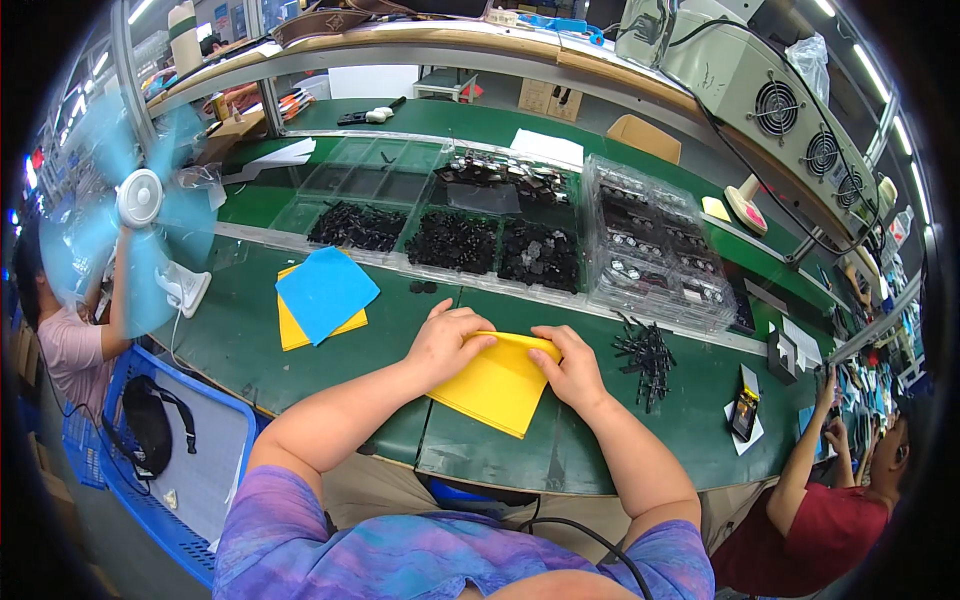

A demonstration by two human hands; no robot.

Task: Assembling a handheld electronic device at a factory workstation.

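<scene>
A stack of yellow square sheets (490,395) lies over the green table's front edge in front of me. My left hand (447,345) pinches its upper left corner, thumb on top. On the upper right corner, my right hand (570,365) grips with the thumb over the near face. Between the hands the far edge bows up into a rounded lip. Whether the sheets are cloth or paper I cannot tell. To the left, a blue square sheet (327,293) lies askew on another yellow sheet (291,331).
Clear trays (463,242) of small black parts line the table's middle, beside stacked clear trays (655,250). Loose black strips (645,362) lie right of my hand. A spinning fan (140,198) stands at left, above a blue crate (195,430). A co-worker (815,510) sits at right.
</scene>
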